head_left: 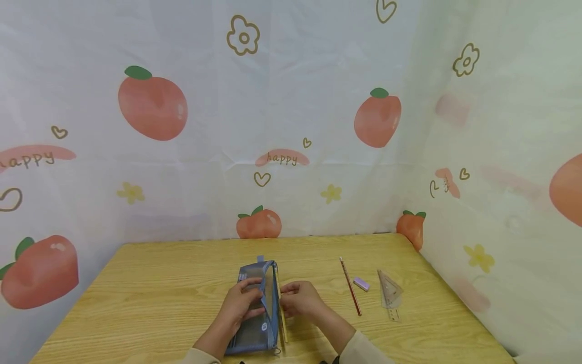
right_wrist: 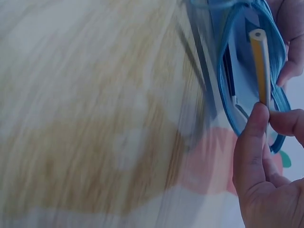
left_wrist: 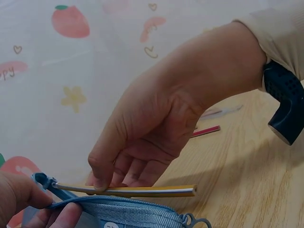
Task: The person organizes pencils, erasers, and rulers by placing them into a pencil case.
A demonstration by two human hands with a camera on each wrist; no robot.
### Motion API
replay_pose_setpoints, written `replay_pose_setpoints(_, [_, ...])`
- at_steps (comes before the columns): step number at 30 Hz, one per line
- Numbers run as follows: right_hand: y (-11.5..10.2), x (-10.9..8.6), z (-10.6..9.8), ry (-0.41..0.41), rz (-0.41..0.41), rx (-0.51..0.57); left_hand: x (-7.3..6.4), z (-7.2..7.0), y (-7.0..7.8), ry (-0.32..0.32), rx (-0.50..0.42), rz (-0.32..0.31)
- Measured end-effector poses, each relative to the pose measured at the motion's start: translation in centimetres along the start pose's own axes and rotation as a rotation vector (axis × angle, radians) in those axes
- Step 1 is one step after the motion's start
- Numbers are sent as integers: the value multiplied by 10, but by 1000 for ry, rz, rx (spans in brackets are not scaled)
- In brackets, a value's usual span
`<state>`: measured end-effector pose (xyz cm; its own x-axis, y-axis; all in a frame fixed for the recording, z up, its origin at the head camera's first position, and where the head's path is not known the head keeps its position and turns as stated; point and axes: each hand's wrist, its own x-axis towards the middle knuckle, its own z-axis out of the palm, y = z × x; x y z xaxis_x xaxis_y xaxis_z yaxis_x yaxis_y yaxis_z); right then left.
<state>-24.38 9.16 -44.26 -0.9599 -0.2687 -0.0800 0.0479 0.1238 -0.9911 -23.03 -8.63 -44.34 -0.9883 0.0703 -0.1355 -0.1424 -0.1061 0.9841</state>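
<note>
A blue zippered pencil case (head_left: 250, 336) with see-through mesh lies on the wooden table, its zipper side gaping toward the right. My left hand (head_left: 243, 303) lies over the case; in the left wrist view its thumb and fingers pinch the zipper edge (left_wrist: 85, 202). My right hand (head_left: 302, 298) pinches a yellow pencil (right_wrist: 260, 61) between thumb and fingers, right at the case's opening. In the right wrist view the pencil overlaps the opening, its flat end toward the camera. A thin dark stick-like item (right_wrist: 230, 71) shows inside the case.
Right of my hands, a dark red pencil (head_left: 350, 285), a purple-and-white eraser (head_left: 361, 284) and clear set squares or rulers (head_left: 389, 290) lie on the table (head_left: 159, 293). A white fruit-printed sheet (head_left: 218, 101) hangs behind and along the right side.
</note>
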Motion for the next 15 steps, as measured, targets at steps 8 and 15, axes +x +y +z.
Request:
replay_pose_setpoints(8, [2,4,9,25,10,47,2,-1,-2,-17,-12,7])
replay_pose_setpoints(15, [5,7,13,41,16,35,1,0,-2,-18,-8,-1])
